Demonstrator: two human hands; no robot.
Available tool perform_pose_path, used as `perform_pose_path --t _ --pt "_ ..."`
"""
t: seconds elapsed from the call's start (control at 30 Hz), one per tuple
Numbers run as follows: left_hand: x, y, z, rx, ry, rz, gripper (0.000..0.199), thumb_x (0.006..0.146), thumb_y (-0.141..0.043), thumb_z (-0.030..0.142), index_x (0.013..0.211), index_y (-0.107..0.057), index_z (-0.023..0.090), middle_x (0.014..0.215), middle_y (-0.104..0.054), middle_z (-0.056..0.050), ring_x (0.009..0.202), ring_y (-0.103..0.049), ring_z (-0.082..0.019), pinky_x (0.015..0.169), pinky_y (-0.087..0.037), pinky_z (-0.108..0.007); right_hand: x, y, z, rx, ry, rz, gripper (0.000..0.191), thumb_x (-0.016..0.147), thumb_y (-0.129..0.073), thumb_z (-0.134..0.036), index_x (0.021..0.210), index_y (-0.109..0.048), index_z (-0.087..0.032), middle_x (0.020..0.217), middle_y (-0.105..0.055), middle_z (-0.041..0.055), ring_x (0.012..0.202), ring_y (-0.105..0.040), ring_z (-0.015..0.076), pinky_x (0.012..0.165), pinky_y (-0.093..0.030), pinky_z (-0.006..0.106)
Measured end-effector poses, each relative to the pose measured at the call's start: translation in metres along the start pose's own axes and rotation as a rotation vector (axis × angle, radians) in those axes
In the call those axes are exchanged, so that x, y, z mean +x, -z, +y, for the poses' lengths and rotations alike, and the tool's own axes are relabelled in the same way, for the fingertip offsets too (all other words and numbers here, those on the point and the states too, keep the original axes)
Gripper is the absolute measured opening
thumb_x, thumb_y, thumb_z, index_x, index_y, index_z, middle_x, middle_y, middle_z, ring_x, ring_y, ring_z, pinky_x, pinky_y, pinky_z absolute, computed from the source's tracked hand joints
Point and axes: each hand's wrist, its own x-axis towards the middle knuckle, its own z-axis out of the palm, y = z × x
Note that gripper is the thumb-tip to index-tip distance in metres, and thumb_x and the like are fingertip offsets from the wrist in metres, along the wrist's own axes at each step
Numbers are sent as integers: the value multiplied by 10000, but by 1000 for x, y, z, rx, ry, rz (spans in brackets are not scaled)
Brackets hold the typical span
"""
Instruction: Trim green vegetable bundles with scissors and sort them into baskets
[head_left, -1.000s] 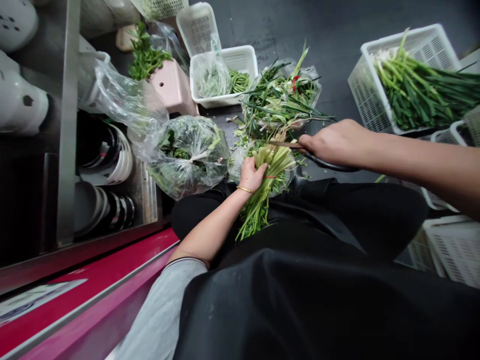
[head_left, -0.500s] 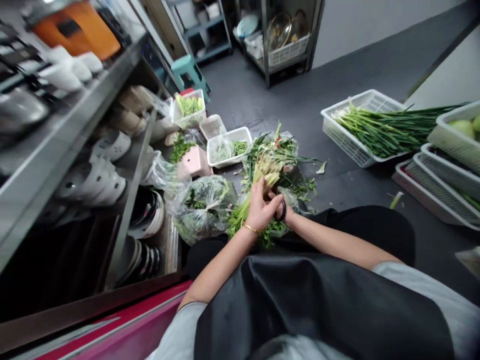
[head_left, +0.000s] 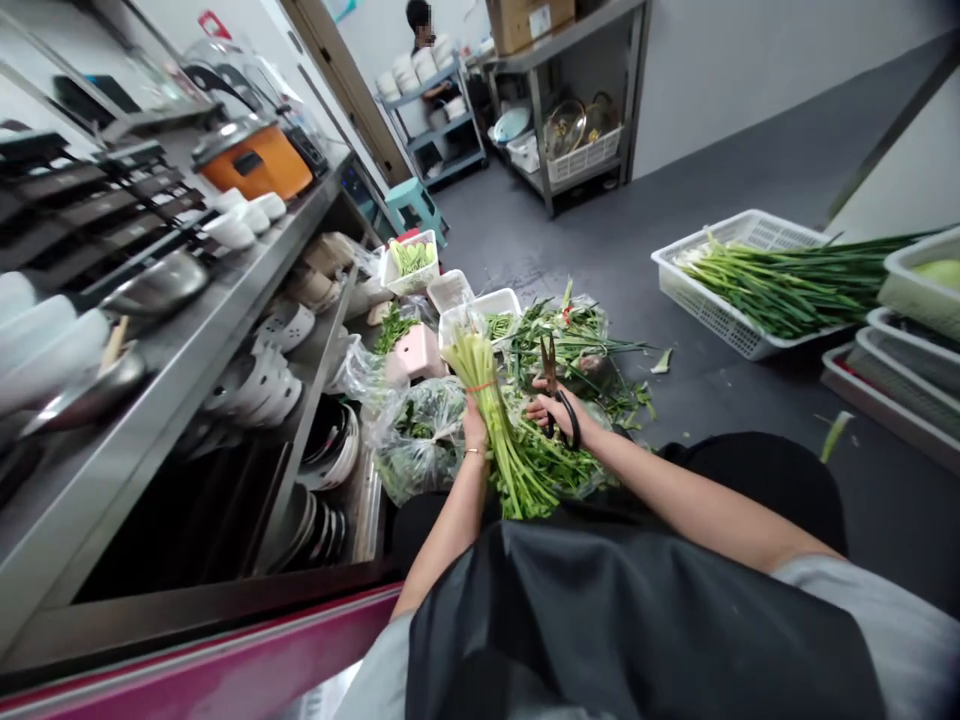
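My left hand is wrapped round a bunch of pale green stalks, tied with a reddish band; the stalk ends point up and away, the leaves hang down to the right. In my right hand is a pair of dark scissors, blades pointing up, just right of the bunch. Beyond the hands lies a heap of leafy greens on plastic. A clear bag of greens sits left of my left hand.
White trays and a pink container stand ahead. At right, a white basket holds long green onions beside stacked baskets. A metal shelf with bowls runs along the left. A person is behind a far cart.
The bunch has turned upright and moved left in my left hand. My hands have parted, and the scissors now point upward in full view. The view has shifted, showing more of the back.
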Motion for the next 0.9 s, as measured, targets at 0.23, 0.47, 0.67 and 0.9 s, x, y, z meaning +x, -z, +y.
perform_pose_path --t 0.23,0.47,0.67,0.9 --pt "-21 8 33 32 -23 -232 709 625 -778 532 1205 -585 172 1121 -638 -126 1085 -586 -251 916 -469 -349 -1 14 -5 -186 394 -8 497 828 -536 -529 1223 -549 -227 1205 -629 60 1221 -505 233 1062 -390 380" --pt "-3 -4 12 -204 322 -399 658 505 -826 537 944 -643 81 860 -686 -113 729 -636 -205 755 -510 -350 -8 -6 38 -114 127 -113 510 868 -461 -565 1181 -572 -179 878 -692 67 876 -647 247 806 -528 394" --pt "-4 25 -25 -299 372 -222 648 454 -879 405 960 -620 93 827 -687 -75 653 -617 -155 694 -523 -310 -15 49 0 -1021 124 -78 377 915 -458 -380 1237 -483 -184 912 -690 71 810 -659 197 745 -485 295" --pt "3 20 -34 -236 332 -185 647 462 -880 394 976 -606 112 933 -701 -107 766 -660 -196 764 -527 -329 -23 42 -40 -1658 126 -414 340 964 -357 -422 1148 -490 -169 1006 -687 140 860 -667 264 657 -432 314"
